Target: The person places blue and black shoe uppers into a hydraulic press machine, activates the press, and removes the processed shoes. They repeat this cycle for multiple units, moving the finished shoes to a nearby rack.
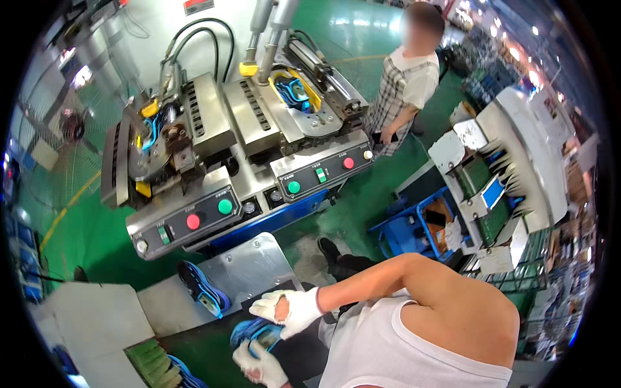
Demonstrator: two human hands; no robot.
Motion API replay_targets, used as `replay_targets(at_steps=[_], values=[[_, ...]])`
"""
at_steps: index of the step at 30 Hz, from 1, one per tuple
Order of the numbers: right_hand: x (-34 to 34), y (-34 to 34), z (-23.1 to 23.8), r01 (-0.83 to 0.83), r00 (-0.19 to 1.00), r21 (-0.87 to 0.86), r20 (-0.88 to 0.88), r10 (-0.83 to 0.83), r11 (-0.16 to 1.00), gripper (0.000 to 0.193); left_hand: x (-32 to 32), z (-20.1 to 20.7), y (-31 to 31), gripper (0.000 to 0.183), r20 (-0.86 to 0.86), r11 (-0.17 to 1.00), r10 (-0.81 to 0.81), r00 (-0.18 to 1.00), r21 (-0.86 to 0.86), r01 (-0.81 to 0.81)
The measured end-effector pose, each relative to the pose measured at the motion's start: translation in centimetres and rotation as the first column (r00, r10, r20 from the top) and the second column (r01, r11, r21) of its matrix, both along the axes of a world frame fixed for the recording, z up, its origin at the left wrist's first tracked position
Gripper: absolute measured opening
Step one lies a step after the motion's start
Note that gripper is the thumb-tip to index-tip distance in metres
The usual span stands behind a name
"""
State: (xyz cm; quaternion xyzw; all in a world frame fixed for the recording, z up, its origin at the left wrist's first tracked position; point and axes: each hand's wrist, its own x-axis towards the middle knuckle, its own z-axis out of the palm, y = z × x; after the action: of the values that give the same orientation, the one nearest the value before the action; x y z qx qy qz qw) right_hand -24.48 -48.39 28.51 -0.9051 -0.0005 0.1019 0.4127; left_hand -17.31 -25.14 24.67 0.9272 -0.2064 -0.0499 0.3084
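A blue shoe (242,332) lies between my two white-gloved hands over a dark surface. My left hand (262,368) is on its near side, with the fingers curled against it. On the far side, my right hand (294,312) reaches across with fingers stretched out, its lower edge by the shoe opening; bare skin shows at the glove's palm. A second, dark and blue shoe (204,289) rests on the metal plate (249,258) beyond my hands.
A two-station machine (249,149) with button panels stands ahead, blue shoe parts in its stations. At lower left are green bristles (152,362) beside another blue shoe (184,374). A person (407,77) stands at far right, near a blue crate (414,226) and a white machine (530,161).
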Motion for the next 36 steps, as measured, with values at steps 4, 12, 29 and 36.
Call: replay_targets(at_steps=[4, 12, 29, 36], values=[[-0.9, -5.4, -1.1, 0.298, 0.954, -0.03, -0.018, -0.299, 0.954, 0.055, 0.8, 4.5, -15.4, 0.014, 0.221, 0.855, -0.437, 0.872, -0.199, 0.479], [-12.7, -25.7, 3.5, 0.549, 0.669, 0.298, 0.402, -0.625, 0.781, 0.06, -5.6, 16.4, -41.9, 0.016, 0.193, 0.421, -0.893, 0.406, 0.04, 0.906], [-30.0, -31.7, -0.4, 0.131, 0.039, 0.875, -0.475, -0.879, -0.466, 0.091, 2.2, 2.1, -80.3, 0.103, -0.119, 0.938, -0.347, 0.93, -0.045, 0.344], [-32.1, -26.4, -2.7, 0.171, -0.161, 0.733, -0.639, -0.752, -0.659, 0.027, 6.1, -0.5, -85.6, 0.062, 0.054, 0.886, -0.444, 0.894, 0.173, 0.429]])
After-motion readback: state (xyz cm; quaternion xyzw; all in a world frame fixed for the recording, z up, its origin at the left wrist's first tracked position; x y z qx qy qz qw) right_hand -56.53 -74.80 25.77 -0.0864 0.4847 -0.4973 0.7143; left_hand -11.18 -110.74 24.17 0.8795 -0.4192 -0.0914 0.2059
